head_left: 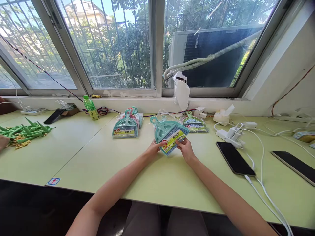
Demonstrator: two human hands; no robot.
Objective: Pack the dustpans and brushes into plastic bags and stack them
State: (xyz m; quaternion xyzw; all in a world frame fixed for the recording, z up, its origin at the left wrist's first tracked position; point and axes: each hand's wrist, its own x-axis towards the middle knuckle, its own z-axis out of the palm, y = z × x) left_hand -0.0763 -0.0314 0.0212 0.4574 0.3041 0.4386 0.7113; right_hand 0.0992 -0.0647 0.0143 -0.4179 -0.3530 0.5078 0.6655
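Between my two hands is a teal mini dustpan and brush set [168, 132] with a yellow-green label, tilted above the table. My left hand [156, 147] grips its lower left edge, the thumb lying over the front. On the lower right edge, my right hand [185, 148] pinches the label side. Left of it, a teal dustpan set [126, 126] in clear plastic stands in front of pink and teal ones. Behind and to the right leans a green dustpan set [194, 124], also wrapped.
A green-yellow bottle [91, 108] stands near the window wall. Okra-like pods [27, 129] and another person's hand [3, 141] are at far left. On the right lie a black phone [235, 159], a white power strip [230, 138], loose cables and a second phone [294, 164].
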